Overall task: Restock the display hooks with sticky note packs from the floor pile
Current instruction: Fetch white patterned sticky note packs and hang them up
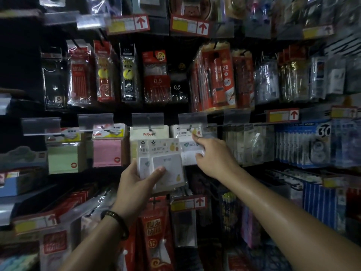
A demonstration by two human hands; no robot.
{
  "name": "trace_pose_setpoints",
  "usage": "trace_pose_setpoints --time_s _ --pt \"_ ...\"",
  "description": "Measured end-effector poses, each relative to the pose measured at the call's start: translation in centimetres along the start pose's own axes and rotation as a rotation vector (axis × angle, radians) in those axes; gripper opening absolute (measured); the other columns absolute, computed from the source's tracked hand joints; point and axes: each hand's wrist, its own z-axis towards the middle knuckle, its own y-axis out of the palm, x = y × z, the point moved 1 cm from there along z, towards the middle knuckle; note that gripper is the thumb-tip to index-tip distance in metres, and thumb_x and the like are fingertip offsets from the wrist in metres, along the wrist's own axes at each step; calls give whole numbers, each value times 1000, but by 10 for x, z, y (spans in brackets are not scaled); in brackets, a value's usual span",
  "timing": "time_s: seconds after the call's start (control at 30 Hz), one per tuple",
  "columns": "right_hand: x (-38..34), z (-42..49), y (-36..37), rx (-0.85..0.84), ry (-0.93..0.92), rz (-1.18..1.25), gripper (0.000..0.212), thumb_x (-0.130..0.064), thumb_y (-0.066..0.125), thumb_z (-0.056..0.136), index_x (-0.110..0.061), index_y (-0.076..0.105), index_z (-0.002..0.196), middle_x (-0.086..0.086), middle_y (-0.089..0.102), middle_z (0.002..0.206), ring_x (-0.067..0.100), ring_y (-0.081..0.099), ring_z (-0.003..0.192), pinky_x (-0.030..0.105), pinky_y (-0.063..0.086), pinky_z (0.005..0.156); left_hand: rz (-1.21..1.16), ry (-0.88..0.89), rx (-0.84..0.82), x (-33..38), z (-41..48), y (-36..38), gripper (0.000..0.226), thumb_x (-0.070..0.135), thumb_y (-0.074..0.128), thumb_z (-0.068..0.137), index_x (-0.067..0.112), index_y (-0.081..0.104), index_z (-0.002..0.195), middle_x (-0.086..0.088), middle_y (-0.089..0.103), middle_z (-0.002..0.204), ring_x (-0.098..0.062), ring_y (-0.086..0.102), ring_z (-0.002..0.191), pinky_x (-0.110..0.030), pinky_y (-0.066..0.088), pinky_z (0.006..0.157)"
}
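My left hand (136, 180) grips a small stack of white "Be Happy" sticky note packs (168, 163), thumb across the front pack. My right hand (213, 155) reaches to a hanging pack (187, 151) of the same kind on a display hook (189, 127). Its index finger points up at the pack's header near the hook, and the thumb and other fingers hold the pack's right edge. Behind the stack in my left hand hangs a cream pack (149, 133) on the neighbouring hook.
Pink (107, 151) and green (63, 157) sticky note packs hang to the left. Pen and pencil packs fill the row above. Correction tape packs (304, 145) hang at the right, red packets (156, 231) below. Clear price holders stick out above each hook.
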Motion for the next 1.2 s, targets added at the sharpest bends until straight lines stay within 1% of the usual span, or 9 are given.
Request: trace_pose_setpoints --time_s 0.07,0.13,0.2,0.3,0.43,0.67,0.77,0.9,1.2 --pt "0 -11 -1 49 14 -162 63 -39 58 104 -43 37 163 -2 51 134 20 63 97 36 60 74 -15 -6 4 -1 0 4 44 13 72 94 21 61 136 2 78 123 -21 78 109 -47 66 89" --pt "2 -28 0 171 -26 -110 54 -43 55 105 -40 47 159 -8 48 121 17 59 100 40 59 81 -26 -4 4 -2 -1 7 41 13 72 95 21 62 134 2 78 123 -21 78 108 -49 65 90" --pt "2 -46 3 226 -82 192 49 -39 61 105 -35 56 154 -13 55 112 10 63 95 37 60 83 -42 -12 -3 -2 -1 12 38 12 72 96 21 64 131 1 79 121 -22 79 107 -50 64 91" --pt "-3 -69 14 60 -29 743 62 -21 74 101 -39 51 156 -12 73 111 6 76 97 28 64 84 -87 -43 -34 -4 0 24 37 12 73 96 19 64 131 -4 78 124 -28 78 110 -55 61 95" --pt "-4 -81 27 34 -14 946 72 2 71 99 -42 53 153 -7 73 134 7 73 118 34 65 94 -35 -13 -41 -7 -2 39 38 13 74 95 21 65 130 -3 78 124 -24 78 109 -50 64 91" --pt "19 -54 27 158 45 854 72 1 71 99 -49 57 149 -12 58 155 7 60 137 41 57 110 -41 -16 26 -6 0 36 29 18 65 103 27 63 130 0 76 124 -21 77 109 -48 66 87" --pt "17 -46 24 196 14 864 68 4 68 100 -37 57 153 -23 57 149 -8 60 129 27 54 111 5 52 56 -5 0 30 28 16 65 103 27 63 128 2 77 121 -14 77 105 -31 66 77" --pt "13 -36 19 206 -20 866 65 7 65 101 -29 55 155 -31 53 141 -27 53 118 7 48 101 14 68 76 -4 1 27 25 16 66 102 30 64 123 3 77 119 -10 77 103 -24 64 73" --pt "12 -23 25 221 -47 776 62 0 69 101 -30 57 154 -21 50 156 -27 47 123 21 51 110 -1 68 95 -3 3 21 26 15 68 100 27 67 124 5 78 119 -11 77 106 -29 66 79"
